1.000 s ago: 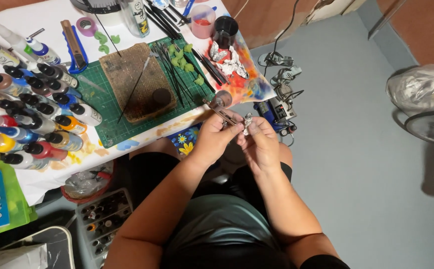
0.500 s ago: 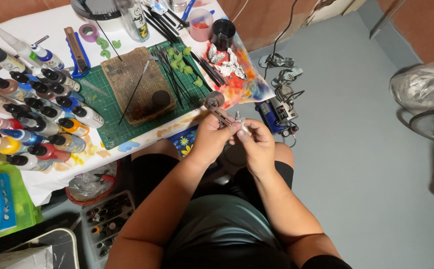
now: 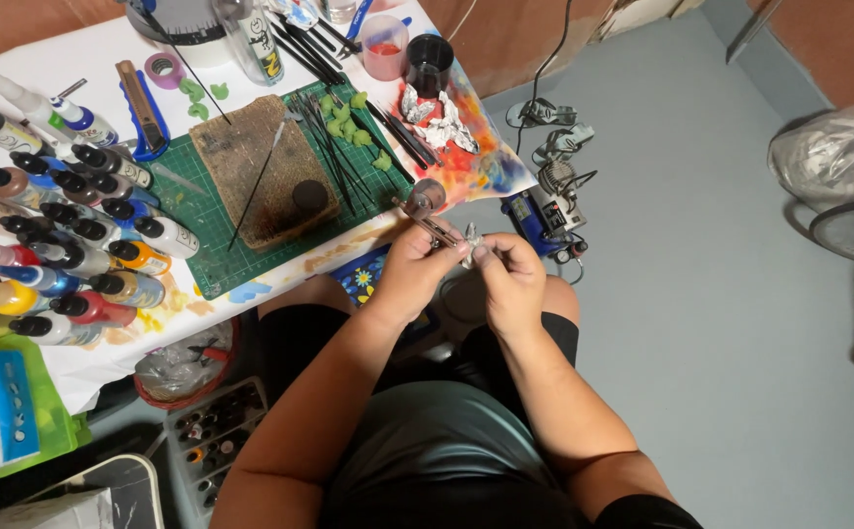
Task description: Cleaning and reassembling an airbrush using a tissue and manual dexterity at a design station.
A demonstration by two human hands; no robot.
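Observation:
My left hand (image 3: 409, 269) grips a metal airbrush (image 3: 427, 211) whose round cup sticks up above my fingers, just off the table's front edge. My right hand (image 3: 510, 274) pinches a small crumpled piece of foil (image 3: 470, 241) against the airbrush's tip. Both hands meet over my lap, in front of the paint-stained table corner (image 3: 476, 162).
A green cutting mat (image 3: 212, 245) carries a brown block (image 3: 256, 176), brushes and green bits. Several paint bottles (image 3: 65, 255) lie at the left. A dark cup (image 3: 429, 61) and a pink cup (image 3: 385, 44) stand at the back. A small compressor (image 3: 549, 211) with cables sits on the grey floor.
My hands have stayed together with the airbrush and foil; they sit a little lower and nearer in the picture as my head shifted.

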